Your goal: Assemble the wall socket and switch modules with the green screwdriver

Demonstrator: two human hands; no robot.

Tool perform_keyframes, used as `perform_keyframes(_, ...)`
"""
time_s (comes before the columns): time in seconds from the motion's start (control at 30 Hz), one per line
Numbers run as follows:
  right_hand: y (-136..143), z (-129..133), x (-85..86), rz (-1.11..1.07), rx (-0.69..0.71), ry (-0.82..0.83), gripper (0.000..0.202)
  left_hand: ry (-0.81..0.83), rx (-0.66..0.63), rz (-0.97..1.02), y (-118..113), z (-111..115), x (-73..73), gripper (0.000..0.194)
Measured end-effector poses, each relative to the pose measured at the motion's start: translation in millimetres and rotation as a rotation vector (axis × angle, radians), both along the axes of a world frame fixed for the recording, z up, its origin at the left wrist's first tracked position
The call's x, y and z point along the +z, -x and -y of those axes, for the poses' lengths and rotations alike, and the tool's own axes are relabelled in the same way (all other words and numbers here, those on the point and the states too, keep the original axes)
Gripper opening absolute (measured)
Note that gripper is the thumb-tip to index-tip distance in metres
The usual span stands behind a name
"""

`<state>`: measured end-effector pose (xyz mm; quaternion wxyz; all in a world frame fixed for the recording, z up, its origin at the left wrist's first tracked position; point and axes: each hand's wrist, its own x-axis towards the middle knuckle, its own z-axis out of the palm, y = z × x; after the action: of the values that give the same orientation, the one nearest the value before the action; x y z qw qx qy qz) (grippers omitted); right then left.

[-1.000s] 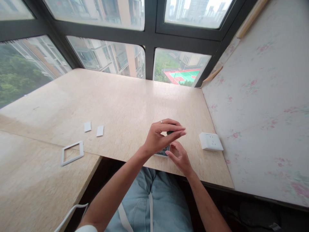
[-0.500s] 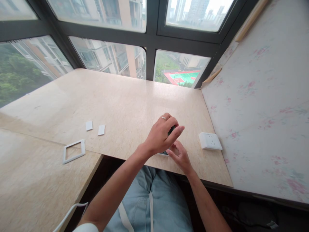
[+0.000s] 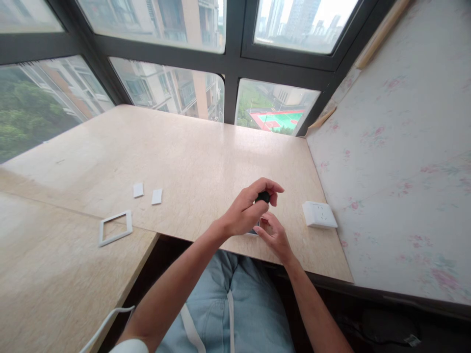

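My left hand [image 3: 252,208] is wrapped round the black handle [image 3: 262,197] of what looks like a screwdriver, held upright; its shaft is hidden behind the hand. The thumb and bent fingers close on the handle, with the index finger reaching past it. Below, my right hand [image 3: 274,235] has its thumb and curled fingers at the edge of a wall switch body [image 3: 253,231], dark inside with a white rim. It lies at the front edge of the stone sill, mostly covered by my hands.
To the left lie a white rectangular frame [image 3: 115,228] and two small white cover plates, one left [image 3: 138,190] and one right [image 3: 156,196]. A white socket box [image 3: 319,214] stands by the flowered wall [image 3: 397,162]. The stone sill [image 3: 198,162] runs to the windows.
The fingers of my left hand have turned and shifted round the black handle, exposing more of its top. My right hand stays at the switch body. The view has shifted slightly.
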<state>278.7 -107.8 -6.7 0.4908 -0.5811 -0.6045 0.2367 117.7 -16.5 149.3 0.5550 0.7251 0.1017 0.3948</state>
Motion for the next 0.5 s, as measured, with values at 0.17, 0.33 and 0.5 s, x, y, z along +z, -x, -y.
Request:
perform_keyframes(0.17, -0.8, 0.2, -1.7, 0.002, -0.003, -0.001, 0.036, 0.013, 0.039, 0.007, -11.7, 0.8, -4.5, 0.021)
perform_keyframes(0.33, -0.7, -0.5, -1.4, 0.000, -0.007, -0.011, 0.034, -0.159, 0.202, -0.152, -15.6, 2.6, -1.0, 0.014)
perform_keyframes(0.5, -0.1, -0.4, 1.2, 0.007, 0.001, -0.017, 0.034, -0.170, 0.346, -0.332, -10.2, 4.6, 2.9, 0.022)
